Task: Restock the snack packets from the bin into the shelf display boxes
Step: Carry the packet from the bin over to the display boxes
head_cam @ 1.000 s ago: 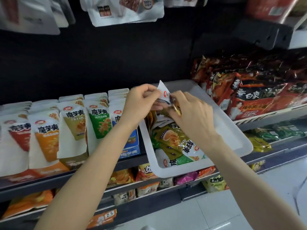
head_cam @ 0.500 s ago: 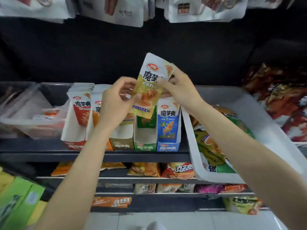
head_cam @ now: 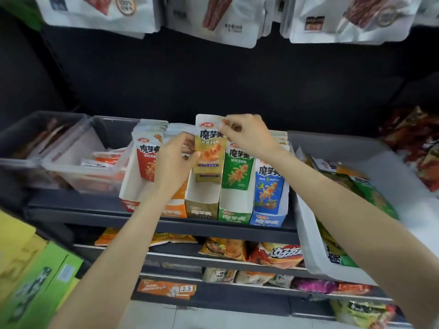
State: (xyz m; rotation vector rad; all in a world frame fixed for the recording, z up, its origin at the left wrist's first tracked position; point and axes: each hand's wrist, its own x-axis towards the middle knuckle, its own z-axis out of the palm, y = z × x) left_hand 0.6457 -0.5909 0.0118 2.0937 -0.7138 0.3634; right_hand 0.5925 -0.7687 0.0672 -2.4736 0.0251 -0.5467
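Centre of frame: the right hand (head_cam: 247, 136) pinches the top right corner of a tan snack packet (head_cam: 209, 148) between thumb and fingertips. The left hand (head_cam: 174, 162) has its fingers curled at the packet's left edge, thumb tip against the front face; cannot tell how firmly it holds there. The packet stands upright with its lower end inside the tan display box (head_cam: 202, 205), its top well above the box's low front wall. That box is the middle one in a row of five on the dark shelf (head_cam: 95, 217): red box (head_cam: 134, 186) at far left with a full stack of red packets, an orange box (head_cam: 177, 207) mostly hidden behind the left wrist, then tan, then a green box (head_cam: 235, 210) and a blue box (head_cam: 268, 217), each with packets standing in it. Right of frame, a white bin (head_cam: 308, 245) sits tilted on the shelf edge, with a loose heap of mixed packets (head_cam: 356, 186) inside. Left of frame, two clear tubs (head_cam: 71, 162) hold flat packets. Top of frame, white pouches (head_cam: 213, 17) hang from above. Lower shelves carry assorted bags, and a price tag (head_cam: 186, 288) reads 2.5.
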